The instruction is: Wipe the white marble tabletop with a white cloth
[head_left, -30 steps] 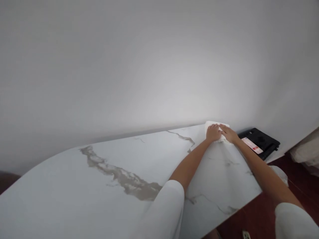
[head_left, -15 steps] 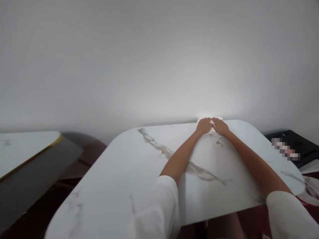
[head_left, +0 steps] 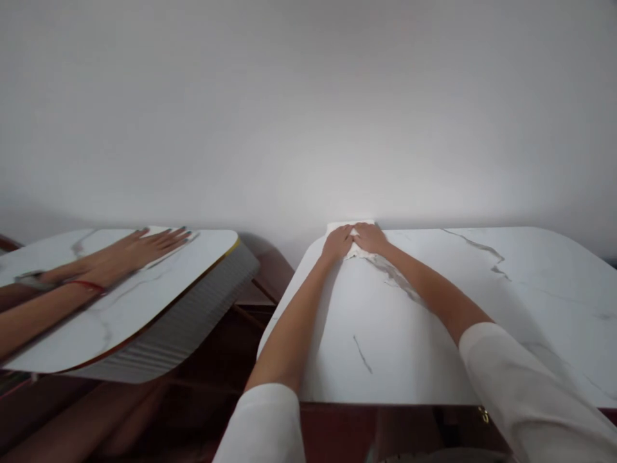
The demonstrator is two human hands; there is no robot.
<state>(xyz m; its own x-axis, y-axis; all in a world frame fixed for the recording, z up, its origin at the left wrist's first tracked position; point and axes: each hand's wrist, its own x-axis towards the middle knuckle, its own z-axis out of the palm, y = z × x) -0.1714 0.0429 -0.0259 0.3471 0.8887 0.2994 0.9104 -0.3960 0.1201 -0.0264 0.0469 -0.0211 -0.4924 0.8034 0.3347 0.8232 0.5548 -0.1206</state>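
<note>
A folded white cloth (head_left: 355, 253) lies at the far left part of the white marble-patterned table (head_left: 434, 360), close to the wall. My left hand (head_left: 338, 242) presses it down, fingers closed on its left part. Beside it, my right hand (head_left: 371, 237) holds the right part of the same cloth. Both hands nearly meet at the thumbs, with both arms stretched forward. Some cloth shows beyond the fingertips and a crumpled edge shows below the hands; the part under the palms is hidden.
Behind the table stands a plain grey-white wall (head_left: 308, 116). To the left, across a dark gap, is a second marble-patterned table (head_left: 144, 302) with a ribbed grey side. Another person's hands (head_left: 130, 254) lie over a white cloth there, a red band on one wrist.
My hands have moved the cloth left along the table's far edge. The view has turned left; the other person's arms have come into view, and the black object at right has left it.
</note>
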